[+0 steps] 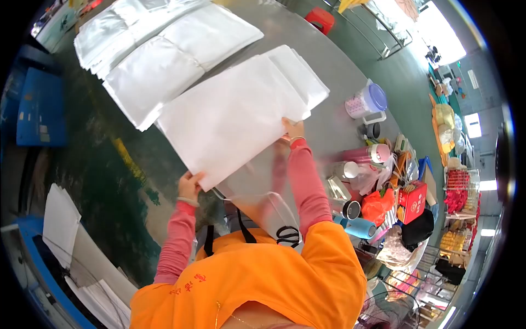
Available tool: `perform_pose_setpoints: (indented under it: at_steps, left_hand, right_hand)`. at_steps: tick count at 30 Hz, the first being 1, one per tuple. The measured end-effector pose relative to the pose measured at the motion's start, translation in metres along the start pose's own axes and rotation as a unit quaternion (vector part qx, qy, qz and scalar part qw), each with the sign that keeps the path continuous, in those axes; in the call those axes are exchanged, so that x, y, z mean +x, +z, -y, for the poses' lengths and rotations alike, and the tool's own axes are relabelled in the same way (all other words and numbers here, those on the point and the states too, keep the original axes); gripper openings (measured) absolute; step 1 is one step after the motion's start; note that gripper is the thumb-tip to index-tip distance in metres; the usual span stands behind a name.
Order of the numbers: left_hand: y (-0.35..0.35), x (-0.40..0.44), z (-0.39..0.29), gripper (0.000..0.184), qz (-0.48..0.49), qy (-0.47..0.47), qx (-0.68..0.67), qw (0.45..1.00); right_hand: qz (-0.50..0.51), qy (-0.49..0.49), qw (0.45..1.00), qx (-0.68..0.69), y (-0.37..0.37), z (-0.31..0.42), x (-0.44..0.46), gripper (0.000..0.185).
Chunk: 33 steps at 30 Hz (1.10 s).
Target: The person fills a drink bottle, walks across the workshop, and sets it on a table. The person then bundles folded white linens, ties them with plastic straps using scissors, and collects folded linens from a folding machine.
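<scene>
A large white sheet (230, 120), perhaps paper or a flat bag, lies in front of me across the metal table. Its near left corner is pinched by my left hand (190, 186), with the fingers closed on the edge. At the near right corner, my right hand (294, 129) also grips the edge, thumb on top and the other fingers partly hidden below. More white sheets (307, 79) show beneath its far right end. Beyond it lie tied bundles of glossy white sheets (159, 74), side by side at the table's far left.
On the right of the grey table (334, 71) stand a lidded pitcher (361, 103), a pink bottle (364, 154), a blue tumbler (359, 227) and a red box (412, 202). A red stool (320, 21) is beyond. White sheets (59, 225) rest at lower left.
</scene>
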State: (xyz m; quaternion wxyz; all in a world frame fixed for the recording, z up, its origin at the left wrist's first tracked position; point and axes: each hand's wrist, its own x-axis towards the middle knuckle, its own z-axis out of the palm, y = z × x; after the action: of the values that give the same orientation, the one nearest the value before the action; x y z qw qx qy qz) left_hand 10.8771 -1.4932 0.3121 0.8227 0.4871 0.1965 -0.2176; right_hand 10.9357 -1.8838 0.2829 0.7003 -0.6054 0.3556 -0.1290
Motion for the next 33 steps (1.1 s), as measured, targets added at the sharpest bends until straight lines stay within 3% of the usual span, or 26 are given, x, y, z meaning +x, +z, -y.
perform_pose_setpoints:
  at_steps: [7, 10, 12, 13, 14, 16, 17, 18, 20, 22, 24, 25, 27, 28, 29, 31, 32, 33]
  left_hand:
    - [-0.012, 0.073, -0.039, 0.027, -0.008, 0.076, -0.073, 0.994]
    - [-0.006, 0.112, -0.065, 0.031, -0.021, 0.019, -0.113, 0.993]
    - [0.009, 0.114, -0.086, 0.033, -0.023, -0.011, -0.109, 0.994]
    - [0.015, 0.111, -0.09, 0.034, -0.014, 0.019, -0.08, 0.997]
    - [0.018, 0.109, -0.092, 0.036, -0.004, 0.05, -0.052, 0.997]
    - [0.028, 0.096, -0.1, 0.039, 0.016, 0.108, -0.005, 0.994]
    - [0.036, 0.082, -0.104, 0.04, 0.027, 0.133, 0.017, 0.991]
    - [0.047, 0.066, -0.108, 0.04, 0.038, 0.158, 0.037, 0.986]
    - [0.075, 0.005, -0.114, 0.041, 0.086, 0.157, 0.009, 0.984]
    - [0.082, -0.04, -0.095, 0.041, 0.109, 0.171, 0.012, 0.979]
    - [0.081, -0.078, -0.065, 0.042, 0.101, 0.192, 0.073, 0.974]
    - [0.082, -0.095, -0.048, 0.042, 0.091, 0.197, 0.115, 0.969]
    - [0.072, -0.108, 0.004, 0.042, 0.086, 0.1, 0.026, 0.991]
    - [0.049, -0.097, 0.046, 0.037, 0.076, 0.064, 0.079, 0.992]
    - [0.031, -0.089, 0.079, 0.032, 0.065, 0.028, 0.13, 0.989]
    - [0.027, -0.088, 0.087, 0.033, 0.034, -0.057, 0.128, 0.99]
    - [0.026, -0.087, 0.089, 0.033, 0.018, -0.101, 0.126, 0.987]
    - [0.022, -0.082, 0.092, 0.032, 0.028, -0.086, 0.155, 0.984]
  right_hand:
    - [-0.026, 0.008, 1.0, 0.0, 0.047, 0.025, 0.015, 0.056]
    - [-0.045, 0.051, 0.994, -0.091, 0.056, 0.04, 0.032, 0.053]
    - [-0.134, 0.013, 0.969, -0.208, 0.057, 0.038, 0.045, 0.048]
    - [-0.177, -0.007, 0.948, -0.265, 0.056, 0.035, 0.049, 0.045]
    - [-0.238, 0.006, 0.947, -0.217, 0.058, 0.045, 0.039, 0.042]
    - [-0.095, -0.04, 0.994, -0.041, 0.054, 0.067, 0.032, 0.044]
    - [-0.024, -0.061, 0.997, 0.048, 0.05, 0.078, 0.025, 0.045]
    - [0.007, -0.144, 0.982, 0.124, 0.051, 0.09, 0.006, 0.035]
    - [0.012, -0.248, 0.952, 0.18, 0.035, 0.117, -0.045, 0.036]
    - [-0.067, -0.225, 0.95, 0.203, -0.008, 0.12, -0.087, 0.035]
    - [-0.092, -0.264, 0.939, 0.2, -0.057, 0.108, -0.121, 0.028]
    - [-0.117, -0.29, 0.933, 0.176, -0.079, 0.096, -0.13, 0.03]
    - [-0.222, -0.289, 0.928, 0.076, -0.123, 0.054, -0.131, 0.041]
    - [-0.292, -0.15, 0.942, -0.076, -0.135, 0.049, -0.143, 0.054]
    - [-0.311, -0.109, 0.907, -0.263, -0.138, 0.038, -0.154, 0.057]
    - [-0.317, -0.024, 0.735, -0.599, -0.137, 0.013, -0.163, 0.064]
    - [-0.294, -0.052, 0.732, -0.612, -0.129, 0.005, -0.164, 0.067]
    - [-0.271, -0.079, 0.728, -0.625, -0.12, -0.004, -0.166, 0.07]
